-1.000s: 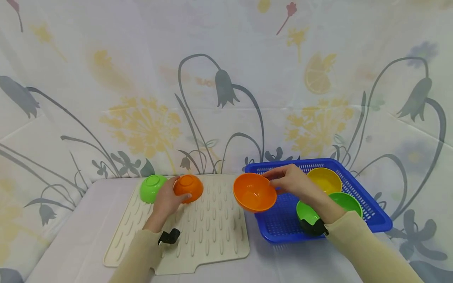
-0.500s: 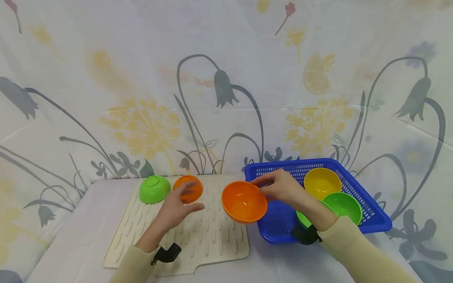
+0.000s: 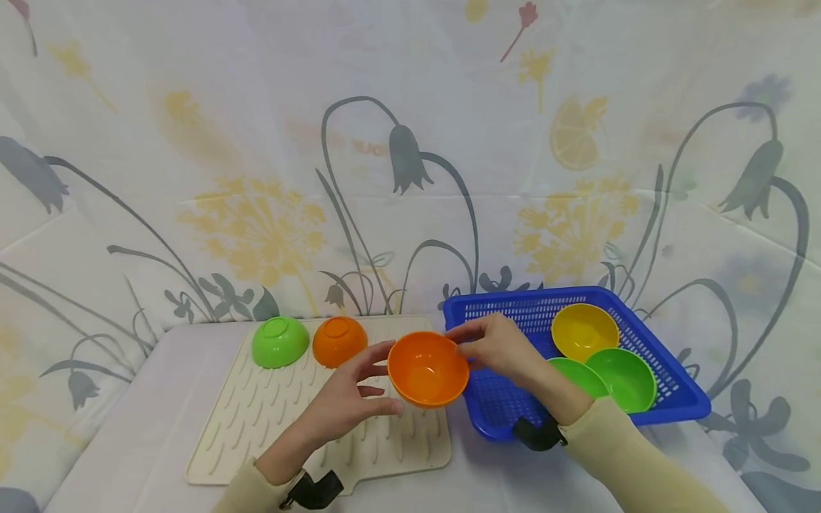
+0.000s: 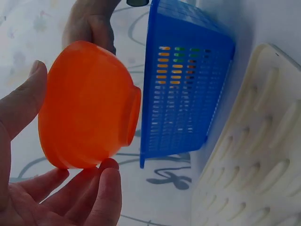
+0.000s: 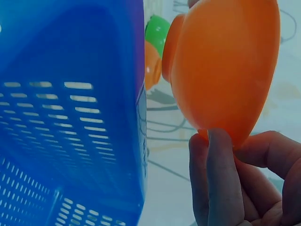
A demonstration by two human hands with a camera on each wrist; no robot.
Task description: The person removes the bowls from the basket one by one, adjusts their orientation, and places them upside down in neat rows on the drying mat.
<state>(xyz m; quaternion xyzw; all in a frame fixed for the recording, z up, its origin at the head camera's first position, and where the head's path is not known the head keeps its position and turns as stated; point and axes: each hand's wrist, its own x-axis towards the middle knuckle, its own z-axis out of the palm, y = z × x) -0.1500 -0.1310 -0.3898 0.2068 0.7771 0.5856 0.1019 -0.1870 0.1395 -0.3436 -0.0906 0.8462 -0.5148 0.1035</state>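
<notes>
An orange bowl (image 3: 428, 370) is held in the air above the right edge of a cream ridged drying mat (image 3: 359, 427), its hollow tilted toward the head camera. My right hand (image 3: 503, 349) pinches its rim from the right, thumb and fingers on either side, as the right wrist view shows. At the bowl's left is my left hand (image 3: 343, 399), fingers spread; in the left wrist view its fingertips (image 4: 109, 165) meet the bowl's side while the thumb lies by the rim. A second orange bowl (image 3: 340, 342) and a green bowl (image 3: 279, 343) stand upside down on the mat.
A blue perforated basket (image 3: 513, 413) sits to the right, below my right forearm. Inside it are a yellow bowl (image 3: 585, 332), a green bowl (image 3: 622, 381) and another green bowl (image 3: 580, 376) partly behind the forearm. A patterned cloth (image 3: 410, 214) hangs behind the table.
My left hand has let go of the overturned orange bowl on the mat and moved right to the held bowl. My right hand has carried that bowl left and slightly nearer.
</notes>
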